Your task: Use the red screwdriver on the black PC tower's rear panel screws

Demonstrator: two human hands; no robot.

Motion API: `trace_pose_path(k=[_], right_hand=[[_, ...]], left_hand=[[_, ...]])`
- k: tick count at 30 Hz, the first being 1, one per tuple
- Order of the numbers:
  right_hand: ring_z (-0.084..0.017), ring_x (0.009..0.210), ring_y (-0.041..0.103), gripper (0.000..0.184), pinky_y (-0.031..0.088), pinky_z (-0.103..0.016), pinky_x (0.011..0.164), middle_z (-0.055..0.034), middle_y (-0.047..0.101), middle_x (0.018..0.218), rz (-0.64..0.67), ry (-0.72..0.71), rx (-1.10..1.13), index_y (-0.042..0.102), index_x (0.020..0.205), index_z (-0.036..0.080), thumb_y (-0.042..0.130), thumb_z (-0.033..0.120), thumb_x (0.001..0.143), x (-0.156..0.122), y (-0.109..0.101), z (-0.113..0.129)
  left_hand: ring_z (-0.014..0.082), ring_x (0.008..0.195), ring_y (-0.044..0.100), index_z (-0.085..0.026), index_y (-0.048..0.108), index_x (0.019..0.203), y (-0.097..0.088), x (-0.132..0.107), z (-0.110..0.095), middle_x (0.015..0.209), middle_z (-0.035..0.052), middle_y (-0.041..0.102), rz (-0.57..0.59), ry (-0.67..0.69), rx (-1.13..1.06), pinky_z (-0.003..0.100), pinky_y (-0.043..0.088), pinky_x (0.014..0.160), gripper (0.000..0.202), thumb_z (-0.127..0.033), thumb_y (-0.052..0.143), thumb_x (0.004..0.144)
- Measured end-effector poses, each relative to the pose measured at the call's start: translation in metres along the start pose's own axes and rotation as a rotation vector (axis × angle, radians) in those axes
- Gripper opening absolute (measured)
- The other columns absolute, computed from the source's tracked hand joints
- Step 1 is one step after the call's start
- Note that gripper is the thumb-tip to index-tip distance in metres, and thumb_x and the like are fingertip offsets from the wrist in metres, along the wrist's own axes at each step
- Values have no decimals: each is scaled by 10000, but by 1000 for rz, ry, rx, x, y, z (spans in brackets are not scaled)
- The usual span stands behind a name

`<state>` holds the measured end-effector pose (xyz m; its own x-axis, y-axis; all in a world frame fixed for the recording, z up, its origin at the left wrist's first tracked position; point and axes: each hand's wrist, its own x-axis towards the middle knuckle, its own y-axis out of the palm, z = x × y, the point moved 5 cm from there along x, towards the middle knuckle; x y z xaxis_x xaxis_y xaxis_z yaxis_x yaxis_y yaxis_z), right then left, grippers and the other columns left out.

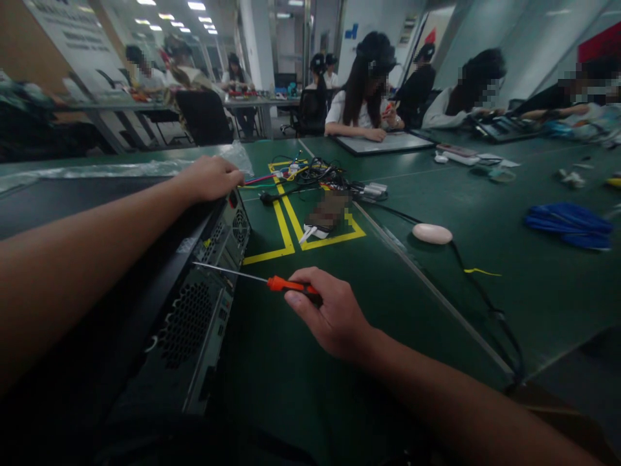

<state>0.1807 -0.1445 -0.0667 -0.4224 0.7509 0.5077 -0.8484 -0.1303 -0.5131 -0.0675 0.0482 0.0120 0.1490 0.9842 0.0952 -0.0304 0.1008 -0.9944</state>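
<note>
right hand [334, 317] fingers clamped on screwdriver [286, 285], shaft pointing left, tip at PC case [194, 330] rear panel; left hand [209, 178] on case top, fingers curled, grip unclear

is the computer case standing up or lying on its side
Lying on its side: the computer case shows its rear panel long and low on the table, left hand resting on the broad upper face.
</note>
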Motion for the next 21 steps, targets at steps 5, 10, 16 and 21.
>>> trace_pose_path(k=[5,10,16,21], right_hand=[[-142,705,615,274,456,-273,646,-2,651,905,33,-14,34,554,1110,204,706,320,914,-3,0,2],[-107,624,554,221,419,-247,582,33,602,843,19,-56,30,511,1078,225,647,184,909,-3,1,0],[-100,609,525,159,404,-249,573,31,604,837,31,-72,18,518,1055,224,628,208,942,-3,0,1],[-103,611,523,141,409,-249,578,27,620,837,22,-79,11,526,1053,228,629,243,959,-3,-1,2]], left_hand=[[322,1115,649,-130,789,1172,-1,-1,1,1195,162,731,-15,-31,-24,411,471,977,587,-395,317,945],[321,1112,648,-137,792,1161,-1,-1,1,1190,160,734,-8,-21,-31,407,469,978,585,-391,314,939],[313,1096,647,-132,792,1153,-1,-2,1,1176,155,730,-6,-29,-27,395,474,974,594,-403,310,935],[305,1098,648,-146,791,1162,-2,-3,0,1184,143,733,4,-38,-24,394,471,988,577,-382,316,935]])
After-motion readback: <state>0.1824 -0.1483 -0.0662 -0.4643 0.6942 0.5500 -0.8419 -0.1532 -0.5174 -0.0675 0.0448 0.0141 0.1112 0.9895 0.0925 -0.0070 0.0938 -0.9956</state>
